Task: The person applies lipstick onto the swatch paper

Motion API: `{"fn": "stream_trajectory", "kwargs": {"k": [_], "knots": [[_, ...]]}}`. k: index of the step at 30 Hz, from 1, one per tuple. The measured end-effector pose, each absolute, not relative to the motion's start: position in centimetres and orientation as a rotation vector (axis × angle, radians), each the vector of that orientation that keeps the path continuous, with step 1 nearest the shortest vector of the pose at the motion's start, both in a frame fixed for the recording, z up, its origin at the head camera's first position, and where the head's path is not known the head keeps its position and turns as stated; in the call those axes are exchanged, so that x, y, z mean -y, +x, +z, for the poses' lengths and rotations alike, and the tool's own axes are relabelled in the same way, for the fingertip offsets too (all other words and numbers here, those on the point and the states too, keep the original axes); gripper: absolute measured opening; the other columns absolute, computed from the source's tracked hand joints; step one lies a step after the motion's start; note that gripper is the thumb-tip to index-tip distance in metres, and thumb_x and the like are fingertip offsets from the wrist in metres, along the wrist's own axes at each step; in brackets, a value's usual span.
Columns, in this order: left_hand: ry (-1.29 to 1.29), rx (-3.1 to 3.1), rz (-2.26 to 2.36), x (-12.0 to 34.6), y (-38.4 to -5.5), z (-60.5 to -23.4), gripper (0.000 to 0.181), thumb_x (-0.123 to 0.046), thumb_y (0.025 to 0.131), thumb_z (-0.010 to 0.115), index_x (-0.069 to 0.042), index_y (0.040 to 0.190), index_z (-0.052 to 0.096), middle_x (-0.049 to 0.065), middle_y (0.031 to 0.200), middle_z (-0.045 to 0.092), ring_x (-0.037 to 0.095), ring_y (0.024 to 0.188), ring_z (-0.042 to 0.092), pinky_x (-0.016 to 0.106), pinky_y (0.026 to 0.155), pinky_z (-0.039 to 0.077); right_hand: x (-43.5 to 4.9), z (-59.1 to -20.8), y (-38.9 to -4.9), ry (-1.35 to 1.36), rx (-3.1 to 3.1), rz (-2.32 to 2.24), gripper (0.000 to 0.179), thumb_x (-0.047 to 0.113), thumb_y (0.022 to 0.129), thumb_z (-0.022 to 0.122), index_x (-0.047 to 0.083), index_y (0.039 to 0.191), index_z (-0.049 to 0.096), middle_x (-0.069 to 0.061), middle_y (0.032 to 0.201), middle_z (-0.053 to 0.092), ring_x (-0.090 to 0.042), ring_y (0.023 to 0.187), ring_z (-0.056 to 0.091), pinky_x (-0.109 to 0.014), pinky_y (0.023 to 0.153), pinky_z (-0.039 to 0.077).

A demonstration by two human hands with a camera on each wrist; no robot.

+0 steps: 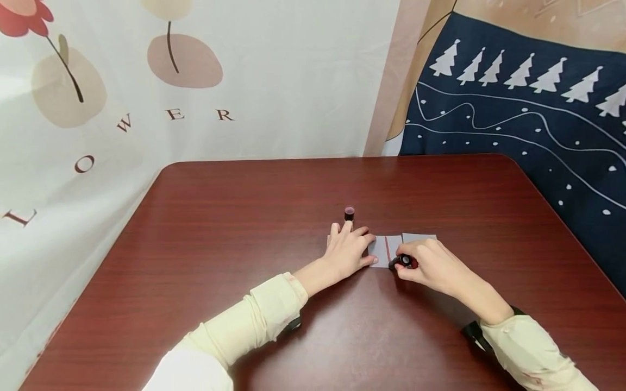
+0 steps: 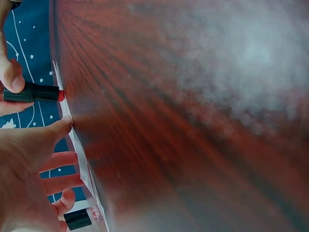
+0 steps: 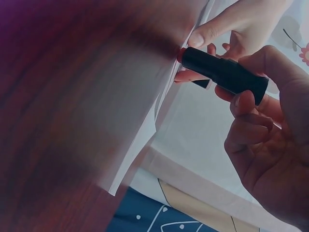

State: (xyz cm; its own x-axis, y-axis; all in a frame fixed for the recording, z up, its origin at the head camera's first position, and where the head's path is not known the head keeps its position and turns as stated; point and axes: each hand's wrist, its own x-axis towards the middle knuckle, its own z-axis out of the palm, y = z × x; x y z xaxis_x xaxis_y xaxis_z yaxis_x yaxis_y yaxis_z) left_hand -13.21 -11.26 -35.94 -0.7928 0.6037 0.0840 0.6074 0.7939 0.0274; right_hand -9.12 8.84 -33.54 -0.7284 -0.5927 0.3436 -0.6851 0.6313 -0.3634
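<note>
With the right hand (image 1: 430, 262) clamped on the lipstick tube (image 3: 224, 73), red tip (image 2: 61, 95) at the near end of the red line (image 1: 387, 247) on the paper (image 1: 379, 252), draw lightly and evenly — and, with the left hand (image 1: 346, 251) spread, press the paper flat on the counter (image 1: 235, 217).

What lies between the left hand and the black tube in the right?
In the head view, pale paper lies between the left hand and the black tube, with a red line on it.
</note>
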Motion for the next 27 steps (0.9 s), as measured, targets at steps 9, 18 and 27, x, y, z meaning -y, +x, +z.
{"fn": "stream_trajectory", "kwargs": {"k": [9,18,27], "knots": [[-0.987,2.925,-0.073,11.2,-13.2,-35.8,0.048,-0.053,0.082,0.062,-0.025,0.120,0.063,-0.002,0.127,0.056,0.023,0.107,0.044,0.038,0.077,0.027,-9.5,-32.8,-9.0,0.997,2.720,0.726,0.007,0.009,0.075,0.066,0.016,0.075,0.062,0.017,0.061,0.046,0.003,0.050,0.037,-0.019,0.046,0.034],[-0.985,2.909,-0.112,11.3,-13.2,-35.8,0.047,-0.052,0.081,0.063,-0.025,0.120,0.063,-0.003,0.124,0.058,0.023,0.102,0.045,0.039,0.075,0.026,-11.9,-31.5,-9.0,0.841,2.741,0.709,0.008,0.012,0.077,0.072,0.012,0.083,0.066,0.016,0.058,0.046,0.001,0.049,0.037,-0.020,0.044,0.034],[-1.011,2.888,-0.142,11.3,-13.5,-35.7,0.046,-0.050,0.082,0.063,-0.022,0.119,0.063,-0.002,0.121,0.059,0.023,0.097,0.045,0.039,0.074,0.027,-12.9,-31.2,-9.0,0.805,2.791,0.671,0.011,0.014,0.080,0.072,0.009,0.088,0.068,0.014,0.057,0.044,-0.001,0.050,0.037,-0.021,0.046,0.034]]}}
